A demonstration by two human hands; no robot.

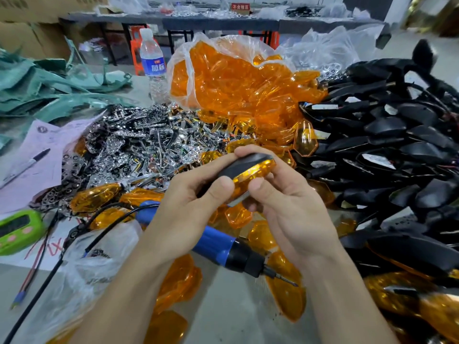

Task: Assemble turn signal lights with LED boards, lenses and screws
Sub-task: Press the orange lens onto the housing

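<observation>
I hold one turn signal light (248, 170) in both hands over the middle of the table: a black housing with an orange lens seated against it. My left hand (191, 207) grips its left end, thumb pressed on the lens edge. My right hand (285, 202) grips the right end, thumb beside the left thumb. A blue and black electric screwdriver (223, 247) lies on the table under my hands, bit pointing right. Chrome reflector parts (139, 142) are heaped behind my hands, orange lenses (236, 88) spill from a clear bag, black housings (387, 135) pile at the right.
Loose orange lenses (178, 284) lie around the screwdriver. A water bottle (154, 65) stands at the back. Papers with a pen (27, 165) and a green timer (17, 232) sit at the left, with a clear plastic bag (104, 254) and black cable (49, 274) near me.
</observation>
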